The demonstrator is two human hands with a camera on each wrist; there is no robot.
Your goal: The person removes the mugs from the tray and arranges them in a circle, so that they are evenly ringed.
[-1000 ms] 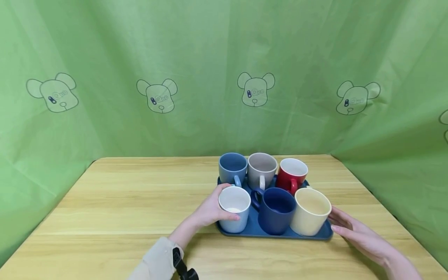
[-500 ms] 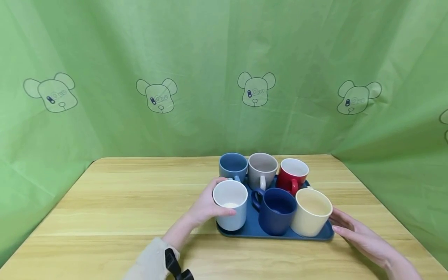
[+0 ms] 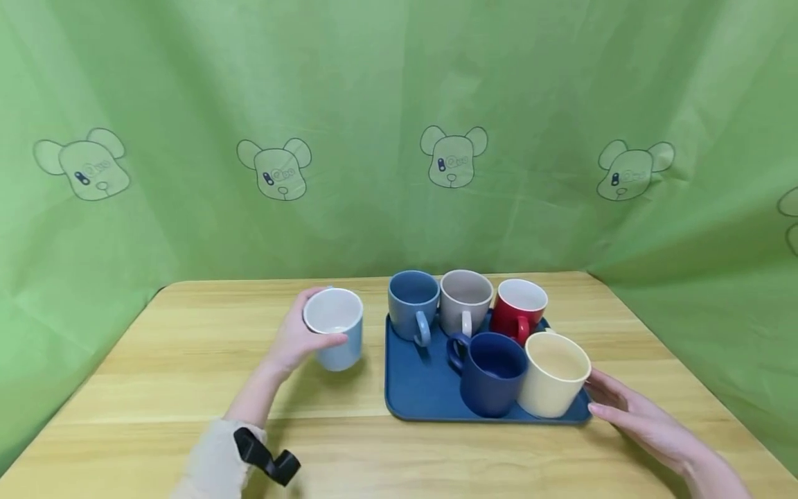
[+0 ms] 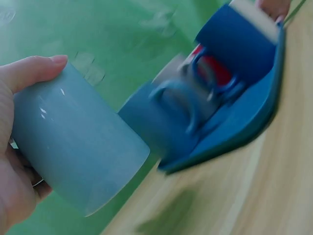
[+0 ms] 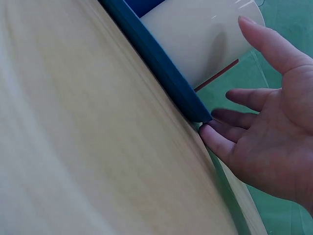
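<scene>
My left hand (image 3: 294, 341) grips a light blue mug (image 3: 342, 352) with a white inside, thumb on the near side and fingers round the far side. The mug is held above the table, left of the blue tray (image 3: 416, 388), and its shadow falls on the wood in the left wrist view. By the tray's right end lies my right hand (image 3: 645, 419), fingers loosely bent and thumb apart. In the right wrist view its lower fingertips (image 5: 215, 139) are at the tray's corner, beside the cream mug (image 3: 554, 381).
On the tray, a grey-blue mug (image 3: 408, 315), a grey mug (image 3: 459, 308) and a red mug (image 3: 512, 320) form the back row. A navy mug (image 3: 492, 388) stands in front beside the cream one. A green curtain (image 3: 349, 222) hangs behind the wooden table (image 3: 206, 346).
My left hand has lifted the light blue mug off the tray's front left corner and carried it left over the table. The right hand has stayed at the tray's right end.
</scene>
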